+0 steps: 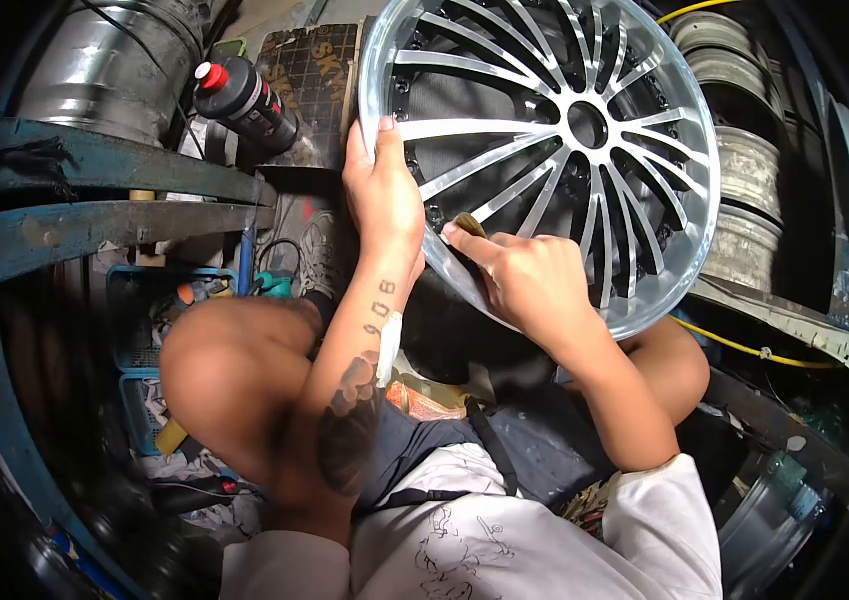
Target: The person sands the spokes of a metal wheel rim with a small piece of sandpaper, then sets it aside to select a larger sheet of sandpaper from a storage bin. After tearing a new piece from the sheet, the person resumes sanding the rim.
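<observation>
- Head view: the multi-spoke wheel (pixel 584 153) stands tilted up in front of the seated person, its face turned toward them, perhaps so the lip and spokes are easy to see and reach
- The left hand (pixel 384 195) clasps the wheel's left edge, thumb on the front and the other fingers mostly hidden, a grip that probably steadies it
- The right hand (pixel 541 285) has its fingers drawn together on a small brown pad (pixel 470 224), a fingertip pressed to it at the lower-left inner lip; its thumb cannot be made out
- The right knee (pixel 666 368) lies just below the wheel, perhaps bearing some weight, though contact is unclear
- The spoke ends crowd the pad, and the right hand hides part of the lip
- A dark bottle (pixel 249 105) stands left of the wheel, beside a patterned board (pixel 309 85)
- Stacked rims (pixel 744 165) and a yellow hose (pixel 759 352) hem in the right side; a blue metal frame (pixel 114 165) bounds the left
</observation>
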Motion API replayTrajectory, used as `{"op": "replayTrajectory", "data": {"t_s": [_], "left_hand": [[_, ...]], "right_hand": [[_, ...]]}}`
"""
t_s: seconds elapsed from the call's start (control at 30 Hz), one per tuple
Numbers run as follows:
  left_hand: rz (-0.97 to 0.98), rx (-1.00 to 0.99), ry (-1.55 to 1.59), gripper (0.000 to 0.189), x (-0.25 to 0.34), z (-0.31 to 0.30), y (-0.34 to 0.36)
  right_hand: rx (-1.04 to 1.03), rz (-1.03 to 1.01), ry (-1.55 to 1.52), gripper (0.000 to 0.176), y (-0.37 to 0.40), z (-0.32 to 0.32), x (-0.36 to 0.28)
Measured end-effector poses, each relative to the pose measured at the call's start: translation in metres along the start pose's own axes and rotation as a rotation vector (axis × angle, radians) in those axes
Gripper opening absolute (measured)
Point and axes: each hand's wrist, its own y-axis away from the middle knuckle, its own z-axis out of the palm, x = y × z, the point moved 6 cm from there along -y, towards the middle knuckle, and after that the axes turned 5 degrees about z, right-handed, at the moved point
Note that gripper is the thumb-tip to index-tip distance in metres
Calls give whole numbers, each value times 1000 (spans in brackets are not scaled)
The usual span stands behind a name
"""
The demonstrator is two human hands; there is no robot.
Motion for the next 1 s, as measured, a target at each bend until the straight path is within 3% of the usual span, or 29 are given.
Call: {"op": "replayTrajectory", "data": {"t_s": [0.13, 0.17, 0.5, 0.6, 0.73, 0.77, 1.0], "left_hand": [[22, 29, -52, 35, 7, 1, 1], [-60, 8, -12, 37, 5, 1, 3], [35, 26, -25, 36, 4, 2, -3], [-1, 40, -78, 35, -2, -5, 3], [63, 62, -66, 33, 4, 0, -2], [53, 44, -82, 34, 1, -2, -3], [71, 39, -78, 32, 7, 1, -1]], "right_hand": [[-29, 1, 52, 46, 0, -4, -3], [14, -29, 18, 46, -2, -3, -2], [-119, 38, 45, 48, 10, -22, 0], [14, -43, 42, 41, 0, -20, -7], [-109, -20, 108, 38, 6, -20, -5], [-11, -50, 1, 40, 3, -25, -8], [-31, 96, -97, 37, 14, -16, 8]]}}
